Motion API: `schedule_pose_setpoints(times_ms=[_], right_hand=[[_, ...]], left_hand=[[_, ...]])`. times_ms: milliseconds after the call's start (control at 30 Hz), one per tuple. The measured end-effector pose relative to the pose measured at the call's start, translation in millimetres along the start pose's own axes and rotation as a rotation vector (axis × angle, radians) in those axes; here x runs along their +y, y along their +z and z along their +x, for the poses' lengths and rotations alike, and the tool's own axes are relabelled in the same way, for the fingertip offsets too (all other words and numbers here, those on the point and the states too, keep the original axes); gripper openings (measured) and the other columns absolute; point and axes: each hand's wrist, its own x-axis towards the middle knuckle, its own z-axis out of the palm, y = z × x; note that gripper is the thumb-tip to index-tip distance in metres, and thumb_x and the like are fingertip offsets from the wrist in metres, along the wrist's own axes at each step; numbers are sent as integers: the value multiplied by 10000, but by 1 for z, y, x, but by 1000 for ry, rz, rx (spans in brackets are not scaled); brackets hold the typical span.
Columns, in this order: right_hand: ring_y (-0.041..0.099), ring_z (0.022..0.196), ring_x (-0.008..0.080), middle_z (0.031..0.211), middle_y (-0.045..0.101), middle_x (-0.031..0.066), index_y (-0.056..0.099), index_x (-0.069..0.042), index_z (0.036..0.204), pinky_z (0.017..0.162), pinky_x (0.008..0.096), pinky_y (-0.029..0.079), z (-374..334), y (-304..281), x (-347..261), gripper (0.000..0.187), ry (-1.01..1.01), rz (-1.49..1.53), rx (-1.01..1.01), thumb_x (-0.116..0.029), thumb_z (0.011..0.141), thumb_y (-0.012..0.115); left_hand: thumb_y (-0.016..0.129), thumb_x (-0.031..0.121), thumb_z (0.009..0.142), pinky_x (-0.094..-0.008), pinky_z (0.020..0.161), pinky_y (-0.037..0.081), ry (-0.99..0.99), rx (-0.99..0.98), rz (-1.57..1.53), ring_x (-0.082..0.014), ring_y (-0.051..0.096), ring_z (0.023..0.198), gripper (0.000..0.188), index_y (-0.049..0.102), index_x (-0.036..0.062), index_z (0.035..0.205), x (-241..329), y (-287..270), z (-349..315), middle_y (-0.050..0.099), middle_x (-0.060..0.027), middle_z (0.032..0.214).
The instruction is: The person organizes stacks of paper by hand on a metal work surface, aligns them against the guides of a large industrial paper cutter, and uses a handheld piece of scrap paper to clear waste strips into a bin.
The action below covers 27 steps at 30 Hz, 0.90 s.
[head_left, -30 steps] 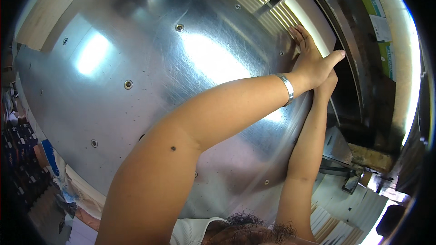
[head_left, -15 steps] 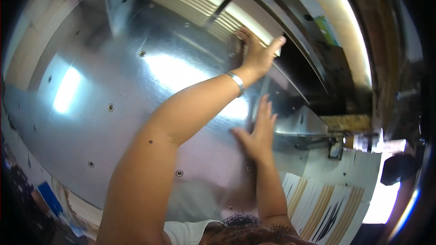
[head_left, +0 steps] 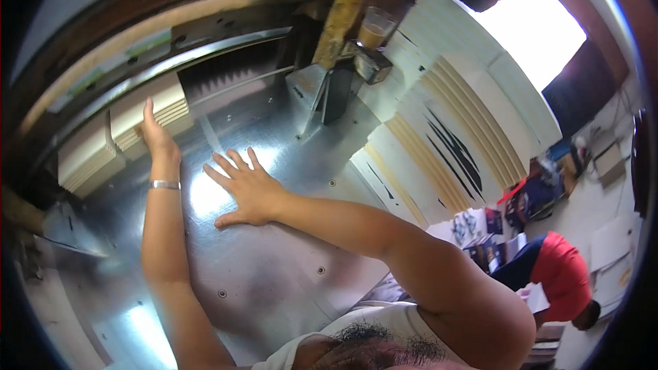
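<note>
My left hand [head_left: 162, 142], with a silver band on the wrist, is held edge-on against the front of a cream layered stack [head_left: 154, 104]. Its thumb points up and its other fingers are partly hidden; it grips nothing that I can see. Another cream layered stack [head_left: 86, 154] stands just left of that one. To the right, my right hand [head_left: 252, 195] lies palm down with fingers spread over the shiny metal table [head_left: 274, 260], holding nothing. Both stacks sit by a long metal bar [head_left: 199, 55] at the table's far side.
A metal block [head_left: 308, 85] and a dark upright plate [head_left: 336, 94] stand at the table's far right. Beyond is a cup of brown liquid [head_left: 376, 27]. White and tan layered stacks [head_left: 439, 144] fill the right side. A person in red [head_left: 562, 277] bends over farther right.
The view has swung to the right, bringing in the side stacks and the other person. My right hand's fingers have spread wider. My left hand stays by the cream stack.
</note>
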Motion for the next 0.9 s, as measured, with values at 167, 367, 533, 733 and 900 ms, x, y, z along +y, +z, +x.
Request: schedule_pose_setpoints(times_ms=[167, 367, 533, 733, 900], right_hand=[[159, 1568, 412, 1682, 247, 198, 252, -86, 1639, 1247, 654, 87, -4, -15, -6, 1190, -30, 32, 65, -812, 780, 640], [183, 1575, 367, 1681, 285, 157, 328, -68, 1605, 1262, 623, 78, -5, 10, 8, 973, 25, 140, 135, -596, 864, 671], [254, 1556, 354, 1655, 353, 149, 411, -51, 1559, 1261, 618, 109, -1, 18, 5, 824, -11, 165, 215, -483, 899, 650], [209, 1573, 355, 1664, 328, 171, 434, -73, 1545, 1268, 600, 105, -45, 14, 12, 777, 25, 211, 158, -469, 911, 646], [249, 1554, 379, 1622, 384, 202, 489, -51, 1514, 1258, 606, 146, -145, 18, 3, 794, -160, 257, 112, -515, 897, 674]], left_hand=[[642, 660, 894, -507, 1271, 59, -78, -22, 555, -341, -96, 1592, 1141, 96, 0, 1648, 16, -9, -34, -167, -222, 1708], [534, 582, 1017, -531, 1267, 40, -174, -557, 990, -421, -59, 1585, 990, 24, 20, 1652, 41, -5, -199, -231, -277, 1678], [535, 499, 1033, -614, 1247, 29, -45, -573, 1627, -506, 12, 1567, 918, 70, -1, 1646, 61, -10, -326, -55, -361, 1674], [584, 543, 978, -682, 1222, 57, 218, -535, 1933, -471, 166, 1561, 896, 251, 23, 1628, 53, -9, -403, 222, -284, 1676], [638, 529, 957, -685, 1215, 111, 276, -470, 1898, -450, 202, 1557, 873, 335, 22, 1600, 49, -23, -406, 290, -259, 1659]])
